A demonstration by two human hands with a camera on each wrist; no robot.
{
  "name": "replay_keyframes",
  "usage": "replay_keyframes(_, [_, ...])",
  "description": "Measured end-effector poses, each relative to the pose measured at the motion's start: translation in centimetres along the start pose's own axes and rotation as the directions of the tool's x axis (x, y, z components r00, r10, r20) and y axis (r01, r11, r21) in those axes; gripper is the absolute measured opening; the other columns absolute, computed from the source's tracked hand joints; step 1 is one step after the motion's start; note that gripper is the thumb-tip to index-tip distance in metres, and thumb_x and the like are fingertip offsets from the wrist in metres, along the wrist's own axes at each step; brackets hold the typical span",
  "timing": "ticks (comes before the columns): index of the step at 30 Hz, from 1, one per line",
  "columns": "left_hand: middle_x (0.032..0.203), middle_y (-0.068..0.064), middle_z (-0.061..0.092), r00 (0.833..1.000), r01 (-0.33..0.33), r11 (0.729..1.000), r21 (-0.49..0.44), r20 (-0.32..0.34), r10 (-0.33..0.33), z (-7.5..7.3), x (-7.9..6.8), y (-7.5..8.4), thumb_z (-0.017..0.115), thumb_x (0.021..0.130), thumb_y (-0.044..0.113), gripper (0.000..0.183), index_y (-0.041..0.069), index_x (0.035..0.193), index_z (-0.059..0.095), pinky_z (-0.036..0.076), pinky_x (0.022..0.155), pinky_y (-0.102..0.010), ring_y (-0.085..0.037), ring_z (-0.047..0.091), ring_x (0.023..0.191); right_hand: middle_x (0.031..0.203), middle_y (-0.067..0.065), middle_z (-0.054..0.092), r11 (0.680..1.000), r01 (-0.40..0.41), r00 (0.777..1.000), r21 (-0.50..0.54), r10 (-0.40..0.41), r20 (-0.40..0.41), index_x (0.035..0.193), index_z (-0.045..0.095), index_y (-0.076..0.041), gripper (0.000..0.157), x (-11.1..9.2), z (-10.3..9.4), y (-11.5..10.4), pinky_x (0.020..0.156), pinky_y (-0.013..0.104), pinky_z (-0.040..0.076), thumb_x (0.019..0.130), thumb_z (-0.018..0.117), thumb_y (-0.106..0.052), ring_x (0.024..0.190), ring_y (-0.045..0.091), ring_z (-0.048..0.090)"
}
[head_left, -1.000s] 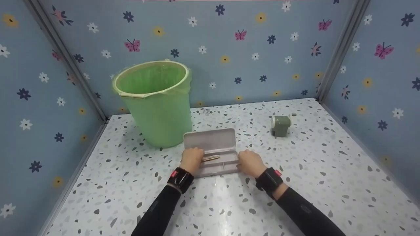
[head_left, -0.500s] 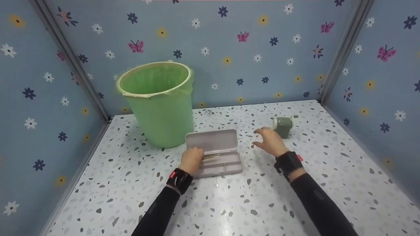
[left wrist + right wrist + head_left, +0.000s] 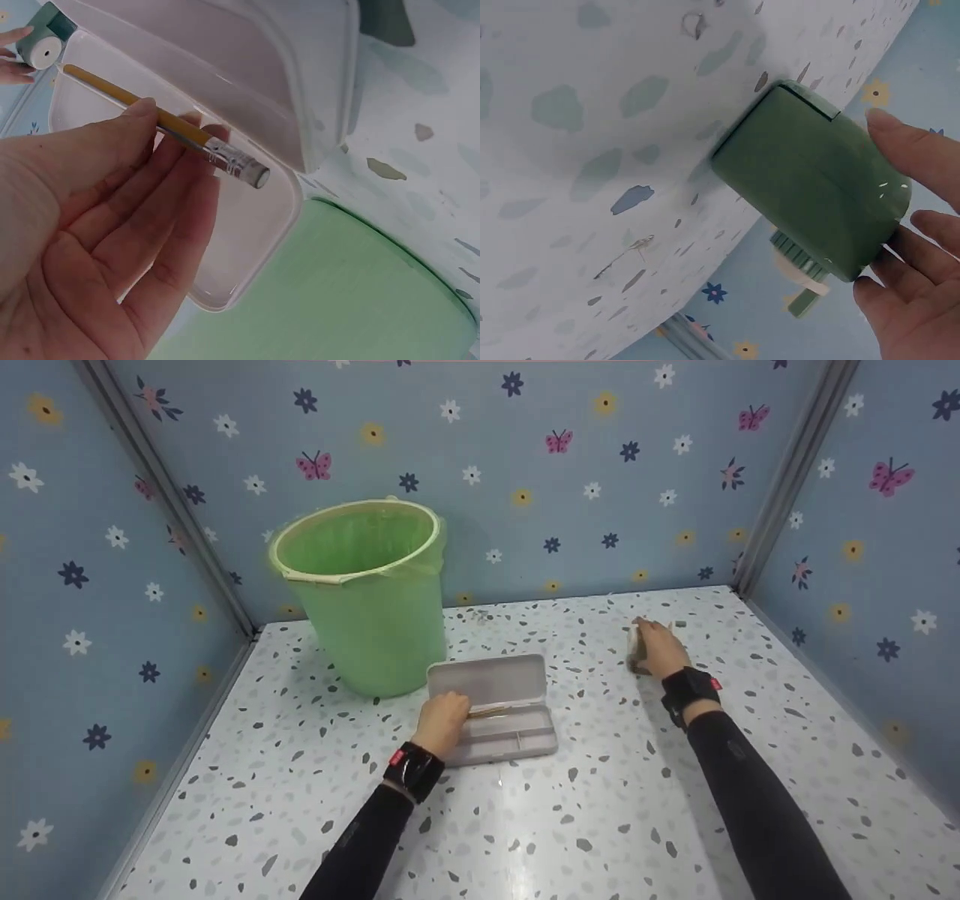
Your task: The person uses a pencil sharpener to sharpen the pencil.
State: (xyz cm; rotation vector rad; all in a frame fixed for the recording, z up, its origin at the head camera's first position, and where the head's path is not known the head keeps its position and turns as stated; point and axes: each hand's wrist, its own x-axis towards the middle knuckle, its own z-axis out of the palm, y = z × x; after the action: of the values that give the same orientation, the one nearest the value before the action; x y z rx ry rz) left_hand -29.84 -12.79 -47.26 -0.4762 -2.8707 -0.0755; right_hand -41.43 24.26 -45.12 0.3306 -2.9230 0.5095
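My left hand is over the left end of an open pale pencil case, its lid tipped back. In the left wrist view its thumb and fingers pinch a yellow pencil near the eraser end, the shaft lying over the case's inside. Farther right, my right hand grips a green crank pencil sharpener that stands on the table. The right wrist view shows the thumb on one side of its top and the fingers on the other. Its crank handle sticks out past the hand.
A green bin with a liner over its rim stands behind the case to the left. Flowered blue panels close off the back and both sides of the speckled white table.
My right hand has left the case's right edge and moved right and back to the sharpener, closing round it. My left hand stays at the case, and the pencil's visible end has risen slightly.
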Motion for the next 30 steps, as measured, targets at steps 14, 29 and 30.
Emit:
replay_keyframes(14, [0.076,-0.014,0.070,0.999,-0.029,0.999,-0.046,-0.034,0.027,-0.2,-0.1,0.0,0.067,0.078,-0.008,0.010,0.002,0.078,0.066,0.058,0.063,-0.042,-0.031,0.068,0.070,0.122,0.037,0.058,0.993,0.024,1.000,-0.115,-0.022,0.016,0.127,0.050,0.015,0.048,1.2,-0.4,1.0,0.102,0.057,0.048,0.081,0.063,0.018,0.115,0.049,0.057])
replay_keyframes(29, [0.078,-0.012,0.071,1.000,-0.013,0.998,-0.064,-0.026,0.011,-0.2,-0.2,-0.2,0.067,0.080,-0.004,0.009,0.004,0.083,0.067,0.057,0.062,-0.041,-0.030,0.067,0.071,0.109,0.034,0.064,0.981,0.071,0.990,-0.181,-0.048,0.131,0.113,0.055,0.014,0.042,2.0,-1.0,1.2,0.093,0.054,0.053,0.075,0.074,0.014,0.104,0.047,0.063])
replay_keyframes(30, [0.078,-0.012,0.071,0.999,-0.017,0.998,-0.064,-0.034,0.015,-0.2,-0.2,-0.2,0.067,0.080,-0.004,0.009,0.004,0.083,0.067,0.057,0.061,-0.041,-0.030,0.067,0.071,0.108,0.033,0.064,0.980,0.077,0.988,-0.184,-0.050,0.144,0.112,0.055,0.014,0.042,2.0,-1.1,1.2,0.092,0.054,0.053,0.074,0.074,0.014,0.103,0.047,0.063])
